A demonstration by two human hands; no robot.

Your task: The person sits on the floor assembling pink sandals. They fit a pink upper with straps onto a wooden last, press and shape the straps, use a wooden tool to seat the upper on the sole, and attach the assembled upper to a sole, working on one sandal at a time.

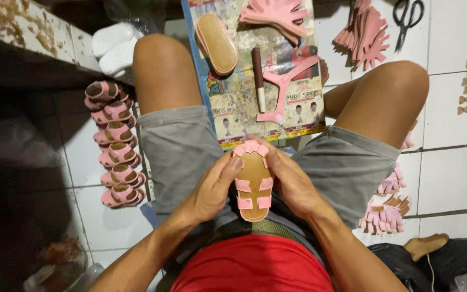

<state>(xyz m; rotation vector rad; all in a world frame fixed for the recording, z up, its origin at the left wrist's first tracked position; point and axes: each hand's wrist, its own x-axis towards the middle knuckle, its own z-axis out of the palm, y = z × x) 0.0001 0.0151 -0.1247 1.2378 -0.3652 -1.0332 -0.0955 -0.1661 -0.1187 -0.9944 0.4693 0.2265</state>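
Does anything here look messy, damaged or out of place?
The printed board on the floor is smeared and worn, with a brush and a pink cutout lying loose on it. Otherwise it looks orderly: both hands, left hand and right hand, grip a small sandal sole, and finished pink sandals sit stacked.

Small tan sandal sole with pink foam straps [253, 181]: matt, felt-like underside; strap tabs soft, dull, folded over the edge.
Finished pink foam sandals in a row [115, 145]: same matt foam, lightly textured.
Oval pink-rimmed tan insole [216, 43]: fibrous, unpolished.
Pink cut foam strap pieces [274, 14]: flat, smooth, dull.
Printed cardboard work sheet [255, 105]: paper, worn, crusted with dried glue, rough.
Brown-handled brush stick [258, 78]: dull, smeared.
Black-handled metal scissors [407, 19]: faint sheen.
White ceramic floor tiles [449, 116]: glossy, smooth, dark grout.
Grey cloth shorts [179, 146]: woven, matt.
Red shirt [252, 270]: smooth knit.
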